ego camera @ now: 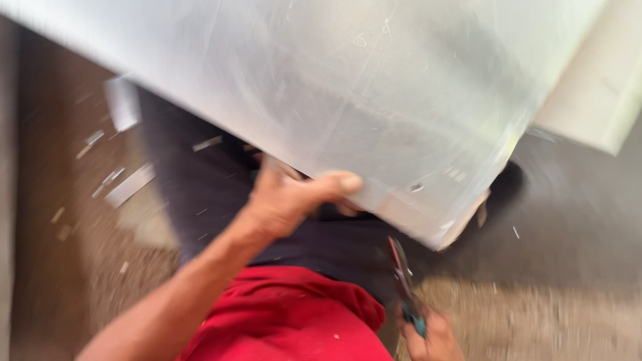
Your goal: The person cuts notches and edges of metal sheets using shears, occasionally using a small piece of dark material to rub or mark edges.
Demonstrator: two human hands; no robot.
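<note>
Sheet metal panel [348, 87], pale grey and scuffed, held tilted over the person's lap.
Left hand [291, 197] is clamped on the panel's lower edge, thumb on top. Right hand [431, 337] is closed around blue-handled snips [403, 281], blades apart from the panel, near its corner. Offcut slivers [127, 184] lie on the floor. Judged step: trimming; a further cut would need blades aligned to the edge. Frame blurred.

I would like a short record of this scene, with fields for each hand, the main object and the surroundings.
left hand: grips the lower edge of the metal sheet, thumb on top
right hand: holds snips, blades pointing up toward the sheet, apart from it
metal sheet: large, grey, scratched, tilted
floor: brown, strewn with metal offcuts
image: blurred
</note>
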